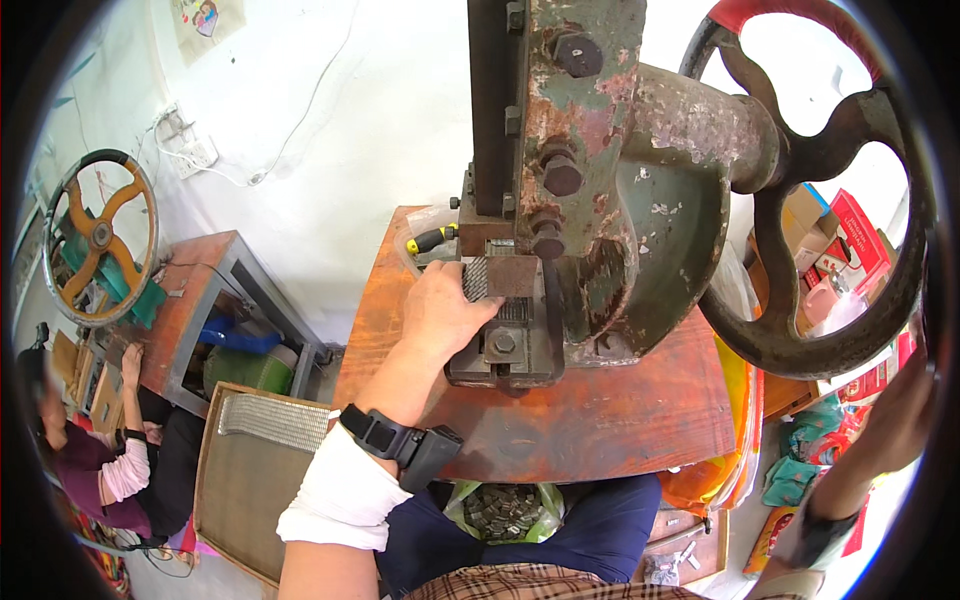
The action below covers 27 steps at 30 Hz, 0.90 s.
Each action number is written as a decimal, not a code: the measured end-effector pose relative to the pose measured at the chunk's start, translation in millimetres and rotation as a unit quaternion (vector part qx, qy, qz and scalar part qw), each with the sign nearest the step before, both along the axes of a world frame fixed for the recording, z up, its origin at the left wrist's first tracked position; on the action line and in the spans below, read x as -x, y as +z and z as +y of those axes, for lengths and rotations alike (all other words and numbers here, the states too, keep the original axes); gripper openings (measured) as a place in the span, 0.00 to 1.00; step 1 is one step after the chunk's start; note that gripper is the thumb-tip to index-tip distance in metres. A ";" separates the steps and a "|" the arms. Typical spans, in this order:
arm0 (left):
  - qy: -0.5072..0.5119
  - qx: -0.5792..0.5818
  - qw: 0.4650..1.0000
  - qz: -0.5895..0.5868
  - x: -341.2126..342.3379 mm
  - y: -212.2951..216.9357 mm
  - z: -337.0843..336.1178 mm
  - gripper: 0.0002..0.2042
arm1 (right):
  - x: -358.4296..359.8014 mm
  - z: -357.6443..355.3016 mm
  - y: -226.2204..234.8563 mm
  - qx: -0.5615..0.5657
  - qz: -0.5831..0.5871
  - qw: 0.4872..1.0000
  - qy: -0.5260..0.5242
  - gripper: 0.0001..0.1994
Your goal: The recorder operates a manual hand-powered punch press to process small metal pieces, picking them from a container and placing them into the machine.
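Observation:
My left hand reaches under the ram of a worn green hand press. Thumb and fingers are closed on a ribbed grey metal piece, beside a plain metal block under the ram. More ribbed metal shows just in front of that block, on the bolted press base. At the far right, my right hand is up by the rim of the press's large handwheel. Its fingers are dark and blurred at the picture's edge, so its grip cannot be made out.
The press stands on a wooden table. A yellow-black tool lies behind my left hand. Small metal pieces fill a green bag at my lap. At left are a tray with metal strips, another handwheel and a seated person.

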<state>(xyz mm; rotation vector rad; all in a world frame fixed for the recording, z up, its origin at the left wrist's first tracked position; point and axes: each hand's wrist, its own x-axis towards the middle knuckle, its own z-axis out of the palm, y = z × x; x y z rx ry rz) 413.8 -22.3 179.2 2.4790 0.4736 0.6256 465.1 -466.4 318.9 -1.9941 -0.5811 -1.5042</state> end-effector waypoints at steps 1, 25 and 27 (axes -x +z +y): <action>0.046 -0.035 0.998 0.023 4.6 -2.0 0.8 0.27 | 3.1 29.3 -34.6 -0.024 -0.014 0.988 0.154 0.10; 0.014 -0.179 0.982 0.060 139.4 -92.3 -26.1 0.34 | 36.1 127.6 -229.8 0.127 0.333 0.884 0.301 0.08; 0.004 -0.170 0.984 0.058 140.9 -92.4 -24.8 0.33 | 36.4 129.8 -231.1 0.131 0.329 0.889 0.292 0.08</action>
